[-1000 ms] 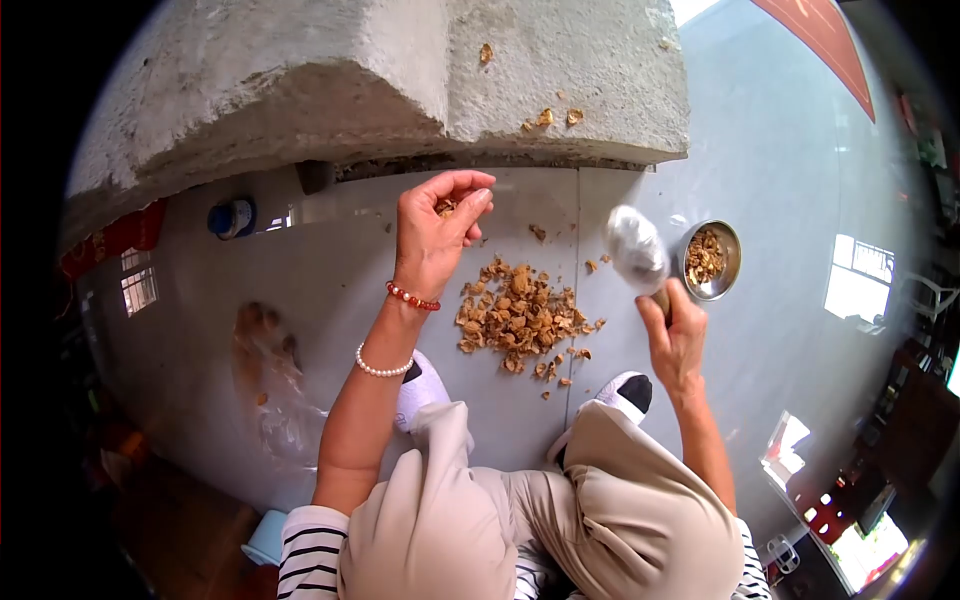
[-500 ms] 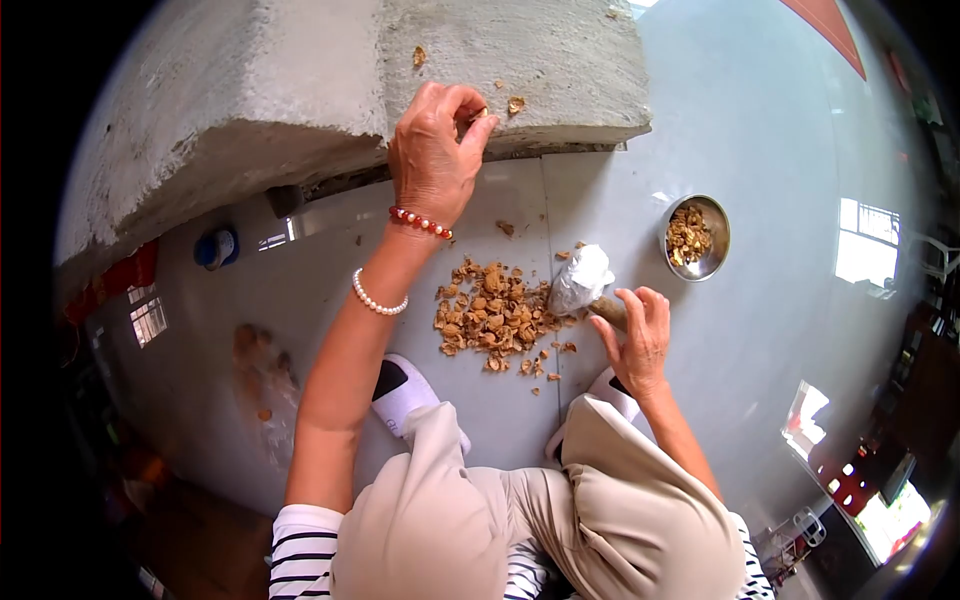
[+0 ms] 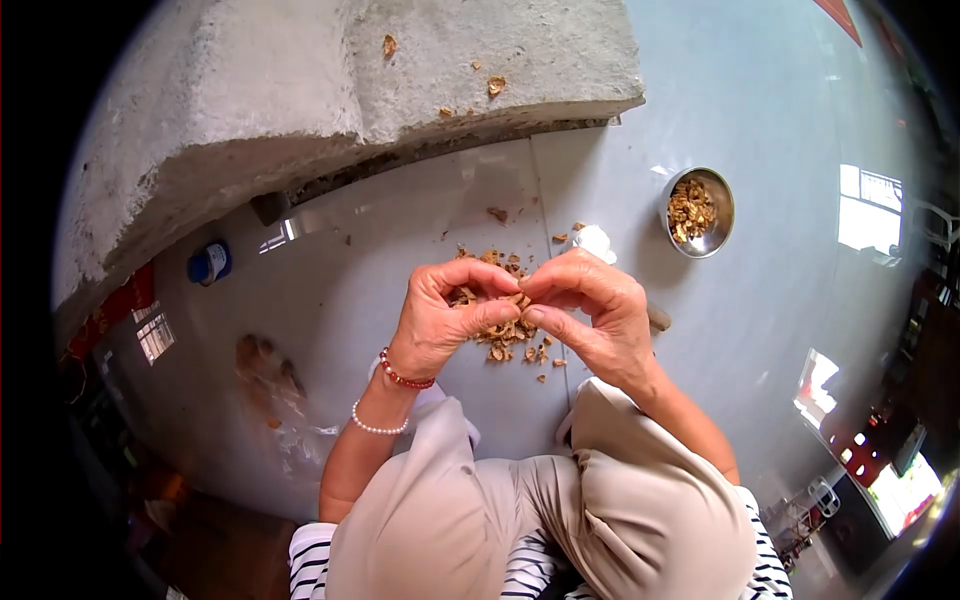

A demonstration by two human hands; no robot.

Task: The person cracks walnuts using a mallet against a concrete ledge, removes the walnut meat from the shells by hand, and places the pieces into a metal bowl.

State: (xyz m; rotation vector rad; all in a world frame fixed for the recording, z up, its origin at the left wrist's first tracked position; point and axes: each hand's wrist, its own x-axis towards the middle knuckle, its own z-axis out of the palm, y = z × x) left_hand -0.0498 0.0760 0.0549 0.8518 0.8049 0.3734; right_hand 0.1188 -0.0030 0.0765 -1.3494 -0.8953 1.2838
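My left hand [image 3: 445, 312] and my right hand [image 3: 597, 315] meet fingertip to fingertip above a pile of broken walnut shells [image 3: 500, 350]. Between their pinched fingers is a small piece of walnut [image 3: 520, 300], mostly covered by the fingertips. Behind my right hand lies the hammer, its head wrapped in white plastic [image 3: 594, 243] and its handle end [image 3: 659, 318] showing to the right. A metal bowl [image 3: 728, 215] with walnut pieces stands on the floor at the right.
A rough concrete block [image 3: 500, 40] fills the upper left, with a few shell bits on it. On the grey floor [image 3: 420, 220] are a blue-capped container [image 3: 210, 263] and a clear plastic bag [image 3: 290, 440] at the left. My knees are below my hands.
My right hand has let go of the hammer, which now lies on the floor. My left hand has come down from beside the concrete block, and both hands now meet at the walnut piece.
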